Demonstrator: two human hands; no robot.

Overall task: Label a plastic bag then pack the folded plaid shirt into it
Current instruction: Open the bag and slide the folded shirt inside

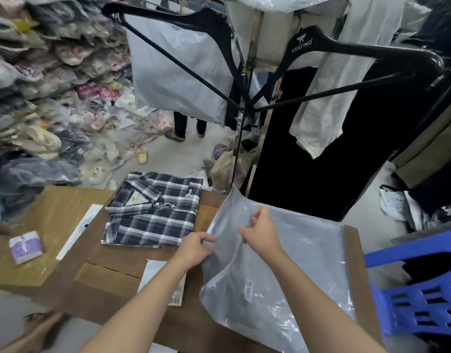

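Observation:
A clear plastic bag [290,271] lies on the right half of the cardboard-covered table [66,215], with a small barcode label [248,289] stuck on it. My left hand [193,248] pinches the bag's left edge. My right hand [260,233] pinches a layer of the same edge just beside it, lifting it slightly. The folded navy-and-white plaid shirt [153,212] rests flat on the table to the left of the bag, collar away from me, untouched.
A sheet of barcode labels [165,281] lies under my left forearm. A small purple-and-white packet [27,247] and a white strip [79,230] sit at the left. A blue plastic stool [423,296] stands right. Black hangers [346,52] hang ahead; bagged clothes pile up left.

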